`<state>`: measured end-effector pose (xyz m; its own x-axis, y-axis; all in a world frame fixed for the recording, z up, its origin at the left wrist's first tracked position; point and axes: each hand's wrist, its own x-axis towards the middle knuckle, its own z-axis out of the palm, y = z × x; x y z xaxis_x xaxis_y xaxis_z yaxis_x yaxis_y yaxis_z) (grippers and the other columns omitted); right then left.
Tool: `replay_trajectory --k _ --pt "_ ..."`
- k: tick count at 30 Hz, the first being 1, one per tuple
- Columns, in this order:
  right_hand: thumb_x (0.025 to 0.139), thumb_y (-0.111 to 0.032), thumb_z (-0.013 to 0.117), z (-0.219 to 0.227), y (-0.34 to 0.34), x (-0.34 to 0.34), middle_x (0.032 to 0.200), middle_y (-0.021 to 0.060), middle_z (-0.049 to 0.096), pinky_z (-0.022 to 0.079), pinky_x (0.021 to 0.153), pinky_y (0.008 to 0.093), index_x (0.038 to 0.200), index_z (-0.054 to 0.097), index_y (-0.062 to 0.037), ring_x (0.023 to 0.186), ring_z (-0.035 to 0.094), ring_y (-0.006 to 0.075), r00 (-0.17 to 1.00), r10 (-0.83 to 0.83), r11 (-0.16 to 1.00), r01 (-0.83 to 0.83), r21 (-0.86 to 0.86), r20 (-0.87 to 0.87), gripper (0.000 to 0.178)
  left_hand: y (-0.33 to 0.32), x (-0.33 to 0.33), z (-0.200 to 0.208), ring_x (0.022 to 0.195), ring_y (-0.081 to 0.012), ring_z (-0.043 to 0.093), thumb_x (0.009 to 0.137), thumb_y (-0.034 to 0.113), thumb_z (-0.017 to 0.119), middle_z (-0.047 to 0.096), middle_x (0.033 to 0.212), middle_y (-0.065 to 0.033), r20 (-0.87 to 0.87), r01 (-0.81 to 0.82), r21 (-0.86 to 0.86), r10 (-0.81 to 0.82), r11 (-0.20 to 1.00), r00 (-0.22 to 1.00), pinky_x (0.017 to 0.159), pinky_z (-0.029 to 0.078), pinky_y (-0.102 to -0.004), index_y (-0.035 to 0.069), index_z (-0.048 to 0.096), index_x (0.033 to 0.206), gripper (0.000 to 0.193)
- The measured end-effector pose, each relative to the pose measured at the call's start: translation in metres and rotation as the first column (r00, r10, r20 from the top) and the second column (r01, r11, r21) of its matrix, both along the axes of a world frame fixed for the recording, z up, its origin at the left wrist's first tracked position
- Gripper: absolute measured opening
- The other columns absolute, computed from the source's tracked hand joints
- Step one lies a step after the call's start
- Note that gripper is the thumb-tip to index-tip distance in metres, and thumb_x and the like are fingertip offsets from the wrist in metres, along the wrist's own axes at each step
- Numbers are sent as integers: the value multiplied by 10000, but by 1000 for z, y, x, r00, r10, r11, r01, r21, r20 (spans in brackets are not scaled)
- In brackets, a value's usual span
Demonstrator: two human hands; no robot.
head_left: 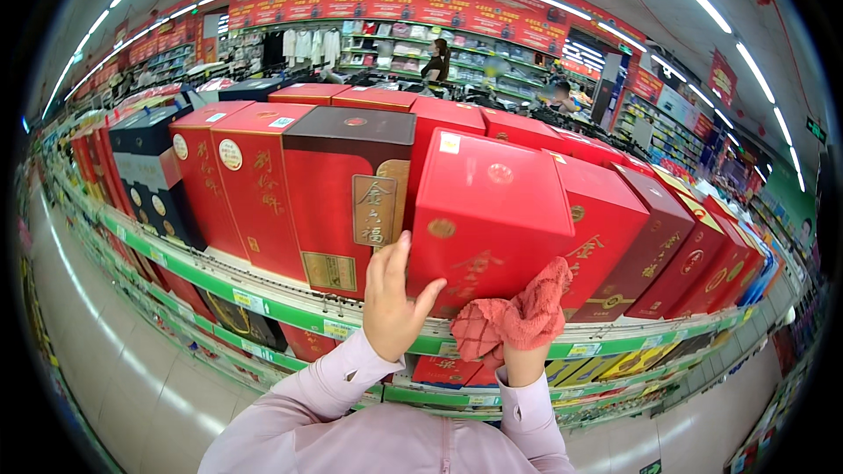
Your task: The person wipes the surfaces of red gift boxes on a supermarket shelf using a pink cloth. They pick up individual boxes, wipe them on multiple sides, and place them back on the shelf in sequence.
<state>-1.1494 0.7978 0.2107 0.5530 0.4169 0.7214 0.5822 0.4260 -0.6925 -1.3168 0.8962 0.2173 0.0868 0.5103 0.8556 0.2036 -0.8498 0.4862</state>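
Note:
A red gift box (492,219) juts forward from its row on the shelf and leans toward me, its top showing. My left hand (392,303) is at its lower left corner, fingers stretched up along the left edge and thumb spread across the front; I cannot tell how firmly it touches. A coral-red cloth (518,312) is bunched in my right hand (525,360), against the lower right of the same box. The cloth hides most of that hand's fingers. Left of the box stands a red box with a dark brown top (347,184); another red box (597,219) stands on its right.
More boxes fill the shelf, including dark blue ones (158,175) and a maroon one (654,237). A green price rail (307,323) runs along the shelf's front edge. Lower shelves hold more boxes. Beyond the shelf, a person (435,61) stands near clothing racks.

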Motion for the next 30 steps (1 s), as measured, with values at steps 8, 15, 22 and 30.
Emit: replay_trajectory --k 8,15,22,30 --pt "854 -200 773 -37 27 -13 1173 167 694 504 944 401 1327 617 -20 1123 638 352 881 96 960 41 -278 462 530 10 -4 -8 1304 -400 527 919 35 645 477 1493 -244 -172 41 14 -38 999 984 1086 441 -443 -45 403 1510 644" --pt "828 -123 721 -61 28 -27 1281 175 660 495 1010 428 1344 611 -19 1184 626 369 872 167 939 2 -344 461 538 8 -11 -22 1395 -445 423 850 64 698 351 1603 -235 -325 106 54 -83 993 942 1145 359 -495 -77 388 1493 727" --pt "740 -94 762 -48 14 -37 1220 160 691 527 910 433 1303 648 -30 1070 666 345 757 139 990 -84 -115 639 578 8 -13 -25 1394 -374 416 804 117 750 377 1603 -201 -485 -151 189 226 970 845 1128 315 -512 -38 406 1503 794" --pt "788 -118 804 -110 -2 -9 1136 100 690 544 817 378 1198 654 -13 954 677 244 871 485 864 -491 -116 -75 450 27 -62 -27 1437 -396 385 844 46 644 424 1575 -186 -271 -92 208 147 974 951 1177 309 -518 -2 447 1488 675"
